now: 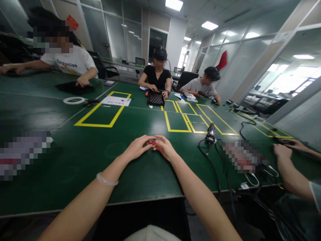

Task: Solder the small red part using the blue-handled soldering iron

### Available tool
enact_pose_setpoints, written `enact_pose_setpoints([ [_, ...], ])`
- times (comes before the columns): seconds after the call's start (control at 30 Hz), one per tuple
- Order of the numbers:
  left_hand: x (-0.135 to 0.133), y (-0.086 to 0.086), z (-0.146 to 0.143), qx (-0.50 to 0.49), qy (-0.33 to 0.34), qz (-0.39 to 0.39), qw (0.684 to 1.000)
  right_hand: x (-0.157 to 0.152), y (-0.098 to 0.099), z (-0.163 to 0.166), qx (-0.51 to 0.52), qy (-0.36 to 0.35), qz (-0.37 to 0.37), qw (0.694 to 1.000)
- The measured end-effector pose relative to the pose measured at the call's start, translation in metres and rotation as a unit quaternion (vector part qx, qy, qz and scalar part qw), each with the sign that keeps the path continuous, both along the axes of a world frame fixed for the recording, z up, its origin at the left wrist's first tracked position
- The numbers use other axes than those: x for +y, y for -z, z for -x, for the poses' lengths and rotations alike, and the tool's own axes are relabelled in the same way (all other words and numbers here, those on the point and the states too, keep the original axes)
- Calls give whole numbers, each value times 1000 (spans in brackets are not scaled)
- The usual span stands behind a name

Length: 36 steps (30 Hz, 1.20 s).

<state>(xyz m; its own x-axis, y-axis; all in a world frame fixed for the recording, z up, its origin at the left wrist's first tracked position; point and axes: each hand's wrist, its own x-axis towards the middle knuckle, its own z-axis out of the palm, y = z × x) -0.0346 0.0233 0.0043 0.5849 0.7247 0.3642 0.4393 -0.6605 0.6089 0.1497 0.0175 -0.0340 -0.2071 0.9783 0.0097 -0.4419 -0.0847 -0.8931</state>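
Just above the green table, my left hand and my right hand meet at their fingertips. Between them is a small red object, mostly covered by my fingers, so its kind does not show. Both hands are closed in a pinch around it. A pale bangle circles my left wrist.
A dark cylindrical device with black cables stands to the right. Yellow tape rectangles mark the table. Farther back are a white sheet, a tape roll and a black tray. Several people sit around, one close at right.
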Motion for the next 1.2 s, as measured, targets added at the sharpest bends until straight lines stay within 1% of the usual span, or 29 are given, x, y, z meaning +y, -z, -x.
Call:
enact_pose_setpoints([
  [0.13,0,1,0,0,0,0,1000,-5,0,-4,10,-17,-4,1000],
  [0.37,-1,1,-1,-14,-20,-1,1000,-5,-1,-4,-6,-35,-16,999],
  [0.67,-1,3,0,-4,-60,-2,998,-7,2,-2,-37,-11,-47,998],
  [0.83,-2,1,0,-6,-53,-5,999,-5,2,-3,-36,-7,-49,998],
  [1.03,-2,2,-1,-7,-29,-18,999,-7,-2,-3,-38,-7,-54,998],
  [1.2,2,4,1,-10,-35,-5,999,-7,-2,-4,-46,-3,-52,998],
])
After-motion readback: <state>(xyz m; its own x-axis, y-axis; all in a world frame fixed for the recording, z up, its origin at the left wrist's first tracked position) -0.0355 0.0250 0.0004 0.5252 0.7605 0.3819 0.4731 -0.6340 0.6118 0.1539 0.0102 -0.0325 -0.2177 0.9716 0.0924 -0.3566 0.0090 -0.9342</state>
